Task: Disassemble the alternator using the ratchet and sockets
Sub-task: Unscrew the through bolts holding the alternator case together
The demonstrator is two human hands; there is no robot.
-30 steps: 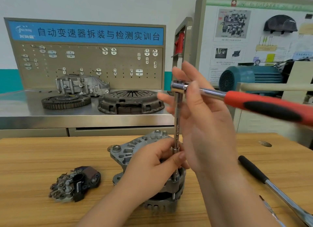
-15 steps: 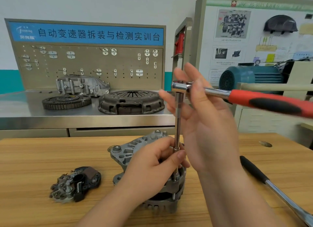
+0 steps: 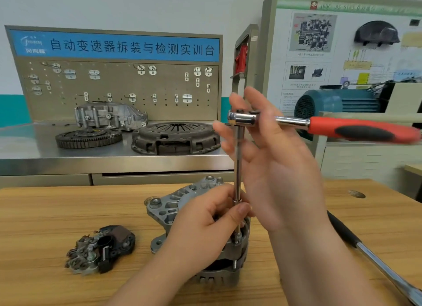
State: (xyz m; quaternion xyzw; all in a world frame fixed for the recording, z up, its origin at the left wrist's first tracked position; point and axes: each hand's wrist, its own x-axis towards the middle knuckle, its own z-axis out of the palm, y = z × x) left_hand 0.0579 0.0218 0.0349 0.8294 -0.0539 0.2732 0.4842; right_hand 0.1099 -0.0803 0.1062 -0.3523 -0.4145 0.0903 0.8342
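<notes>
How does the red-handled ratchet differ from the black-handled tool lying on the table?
The red-handled ratchet has a red and black grip; the black-handled tool has an all-black grip. The ratchet sits raised and roughly level atop an upright extension bar over the alternator, the right hand at its head; the black-handled tool lies flat on the wooden table, untouched. Both have shiny metal shafts.

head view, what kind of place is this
Most likely an automotive training workshop: a pegboard tool stand with a blue Chinese banner, a clutch pressure plate and a flywheel on the steel bench, and a diagram display board at the right. An alternator stands on the wooden table.
</notes>
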